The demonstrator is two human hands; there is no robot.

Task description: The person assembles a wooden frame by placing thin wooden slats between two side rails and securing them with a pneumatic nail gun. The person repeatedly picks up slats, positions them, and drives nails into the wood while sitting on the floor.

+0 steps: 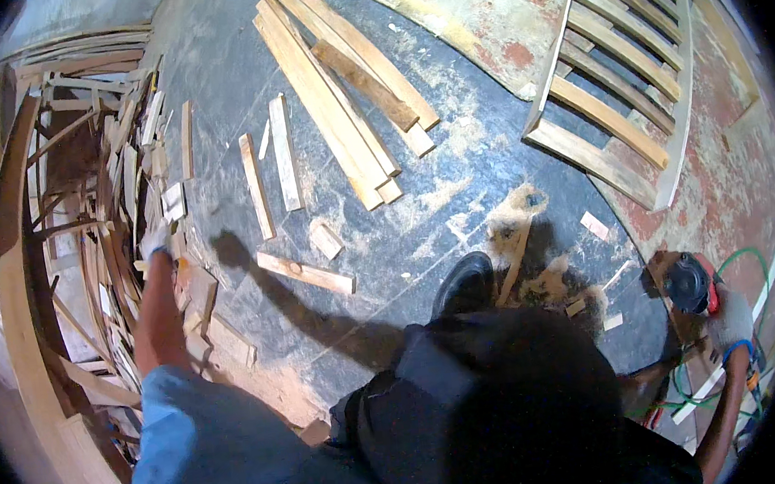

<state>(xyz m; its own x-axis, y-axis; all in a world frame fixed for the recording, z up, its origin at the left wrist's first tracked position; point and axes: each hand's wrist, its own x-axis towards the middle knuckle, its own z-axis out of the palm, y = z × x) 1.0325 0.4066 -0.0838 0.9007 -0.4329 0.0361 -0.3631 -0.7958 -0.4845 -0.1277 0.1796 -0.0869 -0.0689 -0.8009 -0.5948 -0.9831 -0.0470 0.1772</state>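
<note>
My right hand (732, 318), in a pale work glove with a blue cuff, grips a red-and-black power tool (690, 284) at the far right. The tool has a round black head, perhaps that of an angle grinder; a green cord (744, 253) runs near it. My left arm reaches out to the left, and its gloved hand (157, 239) is beside a heap of scrap wood (109, 220). That hand's fingers are small and blurred, so any hold is unclear. Close to it lies a short pale offcut (174, 202).
Long boards (325, 109) lie stacked on the dark floor sheet ahead. Shorter strips (284, 154) and a wood block (307, 273) lie nearer, among sawdust. A slatted wooden frame (617, 74) rests at the upper right. A long beam (17, 274) borders the scrap heap.
</note>
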